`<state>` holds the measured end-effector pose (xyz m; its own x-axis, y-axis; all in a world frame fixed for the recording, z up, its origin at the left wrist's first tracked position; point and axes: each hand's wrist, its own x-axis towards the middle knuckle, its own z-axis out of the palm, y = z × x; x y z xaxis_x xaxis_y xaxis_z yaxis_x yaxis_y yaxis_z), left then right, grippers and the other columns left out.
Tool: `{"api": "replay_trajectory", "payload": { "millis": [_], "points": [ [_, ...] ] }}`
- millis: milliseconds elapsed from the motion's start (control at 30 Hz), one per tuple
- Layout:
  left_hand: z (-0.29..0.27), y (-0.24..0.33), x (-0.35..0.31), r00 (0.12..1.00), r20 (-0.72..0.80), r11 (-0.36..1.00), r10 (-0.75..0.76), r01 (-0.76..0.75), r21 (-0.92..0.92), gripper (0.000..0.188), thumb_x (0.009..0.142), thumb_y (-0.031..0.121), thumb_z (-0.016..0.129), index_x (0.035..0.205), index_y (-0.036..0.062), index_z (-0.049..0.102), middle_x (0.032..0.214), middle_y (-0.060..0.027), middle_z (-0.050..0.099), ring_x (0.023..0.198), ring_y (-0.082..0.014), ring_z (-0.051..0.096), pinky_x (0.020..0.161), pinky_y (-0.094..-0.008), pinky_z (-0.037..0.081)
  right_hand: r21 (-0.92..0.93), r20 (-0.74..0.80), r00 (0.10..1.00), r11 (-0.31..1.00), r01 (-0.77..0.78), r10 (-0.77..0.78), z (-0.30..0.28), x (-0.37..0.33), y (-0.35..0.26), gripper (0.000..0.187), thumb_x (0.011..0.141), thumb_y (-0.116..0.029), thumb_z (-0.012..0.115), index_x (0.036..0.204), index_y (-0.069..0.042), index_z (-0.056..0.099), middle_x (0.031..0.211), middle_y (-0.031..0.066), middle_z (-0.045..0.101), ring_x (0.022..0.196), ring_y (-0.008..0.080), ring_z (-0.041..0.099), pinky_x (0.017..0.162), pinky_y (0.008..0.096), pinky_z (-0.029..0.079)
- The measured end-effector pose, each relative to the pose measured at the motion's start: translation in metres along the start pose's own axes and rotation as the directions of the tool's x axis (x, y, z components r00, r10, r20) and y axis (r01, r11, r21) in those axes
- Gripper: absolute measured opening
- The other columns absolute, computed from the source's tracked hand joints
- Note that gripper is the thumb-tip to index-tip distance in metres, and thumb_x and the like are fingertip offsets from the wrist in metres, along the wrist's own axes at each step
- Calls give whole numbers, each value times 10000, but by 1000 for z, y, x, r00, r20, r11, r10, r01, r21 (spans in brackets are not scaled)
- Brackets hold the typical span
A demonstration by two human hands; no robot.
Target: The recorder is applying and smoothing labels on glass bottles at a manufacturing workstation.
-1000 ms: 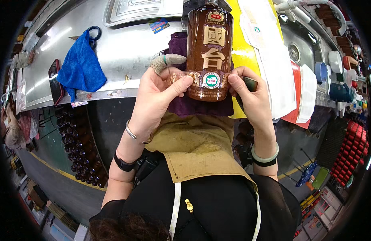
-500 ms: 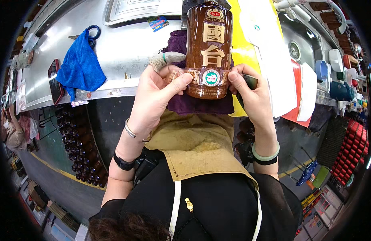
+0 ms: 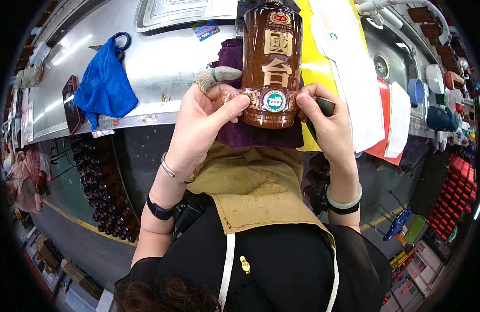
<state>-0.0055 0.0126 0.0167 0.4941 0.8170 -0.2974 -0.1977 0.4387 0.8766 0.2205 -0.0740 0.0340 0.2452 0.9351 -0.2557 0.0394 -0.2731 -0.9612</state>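
Note:
A glossy brown bottle [image 3: 271, 49] with raised gold characters lies in front of me on a purple cloth [image 3: 229, 52]. Around its lower part runs an ornate brown-and-gold label band [image 3: 254, 99] with a round green-and-white emblem. My left hand [image 3: 206, 112] pinches the band's left end, which stands out past the bottle's side; a pale finger cot [image 3: 219, 74] covers the index finger. On the other side my right hand [image 3: 325, 117] presses its thumb to the band's right part. Tucked in that hand's fingers is a dark, flat-ended tool [image 3: 325, 106], its lower part running beneath the palm.
Left on the metal bench lie a blue cloth [image 3: 104, 86], scissors [image 3: 120, 41] and a phone [image 3: 72, 106]. A metal tray [image 3: 182, 23] is behind. White sheets [image 3: 354, 88] cover a yellow sheet [image 3: 315, 65] at right, beside a sink [image 3: 383, 60]. Bottles [image 3: 102, 192] stand below left.
The bottle has shifted very slightly to the right, with both hands keeping their hold on it and the band. At the far left edge, another person has moved.

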Motion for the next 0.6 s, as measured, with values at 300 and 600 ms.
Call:
{"api": "replay_trajectory", "payload": {
  "millis": [300,600],
  "points": [
    [-1,-1,0,1000,4,1000,-7,7,-3,537,941,73,803,1391,-2,519,1001,-30,673,893,-91,636,735,-244,520,20,6,1000,999,24,-24,-1,0,2,222,1038,-240,717,966,-33,684,778,-71,580,716,23,496,639,206,402],
    [-1,0,0,1000,5,1000,-4,4,29,534,942,90,806,1388,-5,528,997,-31,677,884,-89,638,738,-241,522,4,2,999,999,43,-43,-1,0,3,219,1039,-239,715,968,-34,685,778,-70,582,704,20,492,631,206,398]
  ]
}}
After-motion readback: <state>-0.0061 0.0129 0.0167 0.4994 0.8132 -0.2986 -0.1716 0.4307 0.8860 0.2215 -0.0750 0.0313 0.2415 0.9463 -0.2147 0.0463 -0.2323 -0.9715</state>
